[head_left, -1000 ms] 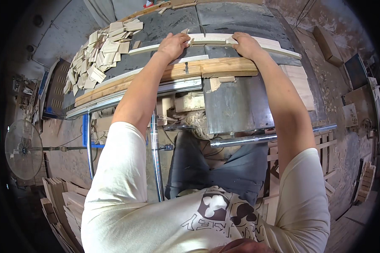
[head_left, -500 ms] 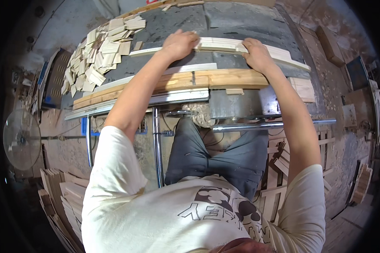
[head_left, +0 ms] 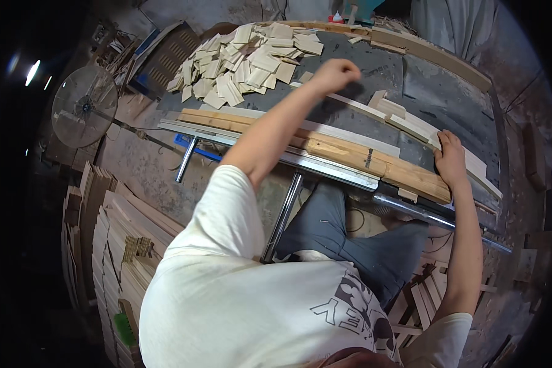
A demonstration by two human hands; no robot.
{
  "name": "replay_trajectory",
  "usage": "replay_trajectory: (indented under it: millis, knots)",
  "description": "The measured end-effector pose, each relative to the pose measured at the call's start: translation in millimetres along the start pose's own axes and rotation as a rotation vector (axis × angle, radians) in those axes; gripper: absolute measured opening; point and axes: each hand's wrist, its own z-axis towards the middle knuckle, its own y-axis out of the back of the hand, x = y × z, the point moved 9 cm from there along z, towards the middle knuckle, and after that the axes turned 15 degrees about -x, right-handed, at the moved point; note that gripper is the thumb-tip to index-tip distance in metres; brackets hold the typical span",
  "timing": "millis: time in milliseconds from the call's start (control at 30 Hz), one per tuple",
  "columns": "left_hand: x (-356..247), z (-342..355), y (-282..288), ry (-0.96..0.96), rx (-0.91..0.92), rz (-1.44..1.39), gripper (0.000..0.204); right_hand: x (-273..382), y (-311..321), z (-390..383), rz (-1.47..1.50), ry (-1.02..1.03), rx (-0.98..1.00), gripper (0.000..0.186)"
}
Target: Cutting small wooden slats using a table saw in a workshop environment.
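The left hand [head_left: 337, 75] is hovering over the dark table [head_left: 374, 64], with its fingers curled in loosely; its underside is facing away, so I cannot tell whether it is holding anything. The right hand [head_left: 451, 158] is reaching farther to the right, its fingers partly bent and lying on a long pale strip [head_left: 419, 127]; I cannot tell how firmly it is gripping. That strip is lying on the table and slanting down toward the right edge, passing under the right hand's fingers. A few short pieces [head_left: 395, 109] of wood are sitting just beside its left end, between the 2 hands.

A heap of small flat wood pieces [head_left: 245, 67] is covering the far left part of the table. Nearer the body, a brown wooden beam [head_left: 346, 150] is running beside a shiny metal rail [head_left: 325, 170] along the table's near side. Beyond the table's left end, a round fan [head_left: 84, 107] is standing, and below it, long boards [head_left: 107, 245] are leaning in stacks. A green brush [head_left: 124, 329] is resting among them.
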Motion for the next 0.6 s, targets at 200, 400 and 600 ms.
replay_trajectory:
  millis: [200, 400, 600]
  knots:
    - [29, -4, 27, -0.079, 0.011, 0.101, 0.044, 2, -9, 20, 0.060, 0.105, -0.072, 0.045]
    - [-39, -20, -78, -0.693, 0.046, 0.402, 0.045, -5, -26, 20, 0.007, 0.035, 0.000, 0.048]
    - [-35, -4, -96, -0.272, 0.274, 0.390, 0.036, -9, -22, 30, -0.010, 0.020, 0.018, 0.050]
